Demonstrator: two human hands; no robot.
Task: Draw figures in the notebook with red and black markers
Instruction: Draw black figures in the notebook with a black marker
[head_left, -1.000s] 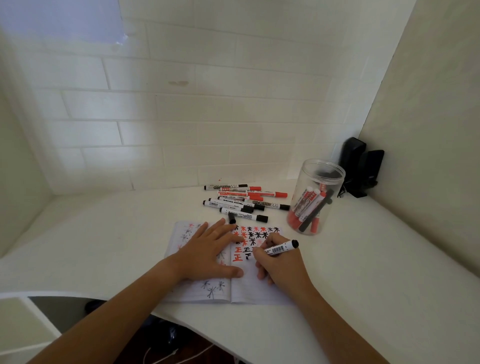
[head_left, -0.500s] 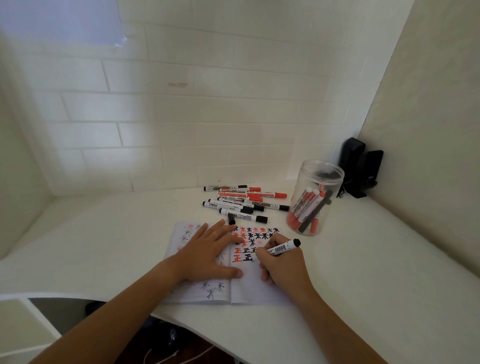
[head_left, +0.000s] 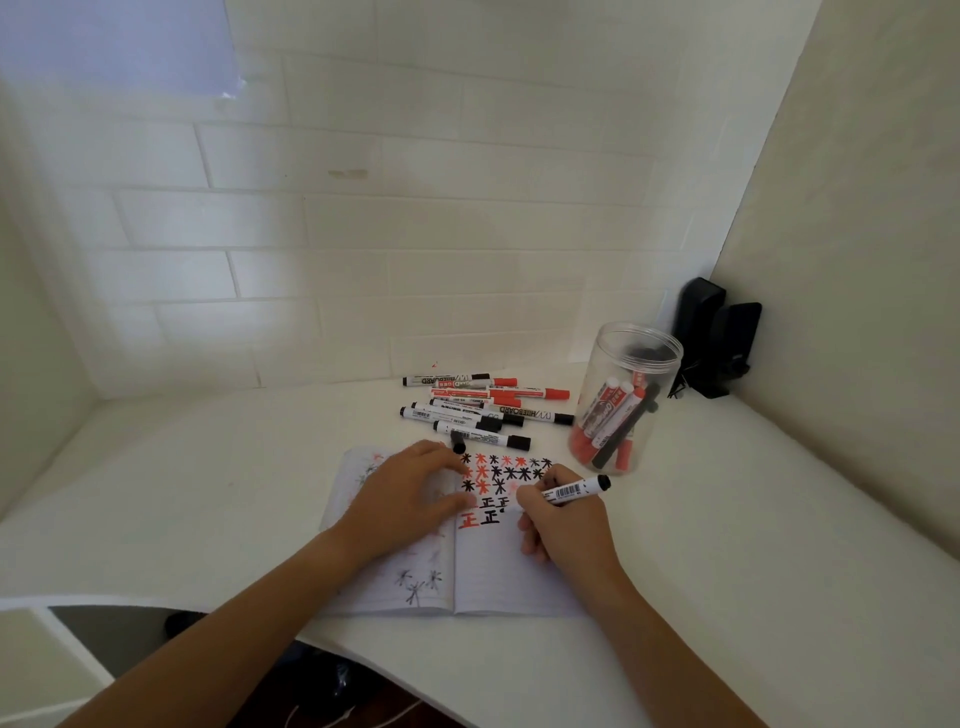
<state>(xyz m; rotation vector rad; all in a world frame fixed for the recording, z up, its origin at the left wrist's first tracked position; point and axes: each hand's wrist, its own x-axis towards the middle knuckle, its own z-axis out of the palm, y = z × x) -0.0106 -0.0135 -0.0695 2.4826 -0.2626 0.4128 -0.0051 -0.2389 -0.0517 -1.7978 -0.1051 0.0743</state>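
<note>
White counter (head_left: 234, 499) in a tiled corner carries the open notebook (head_left: 498, 577) at its near edge. Left hand (head_left: 402, 501) presses flat on the fold; right hand (head_left: 563, 525) has its grip closed on a black marker (head_left: 574, 490), tip pointing left toward the half-filled row, its long axis running rightward.

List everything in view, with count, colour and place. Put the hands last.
notebook: one, white pages with red and black figures, open on the desk
loose markers: a pile, count unclear, red and black caps, behind the notebook
black cap: one, at the notebook's far edge
jar: one, clear, holding red and black markers, right of the pile
black device: one, in the corner
desk: one, white
left hand: flat on the notebook
right hand: fingers hold a black marker
</note>
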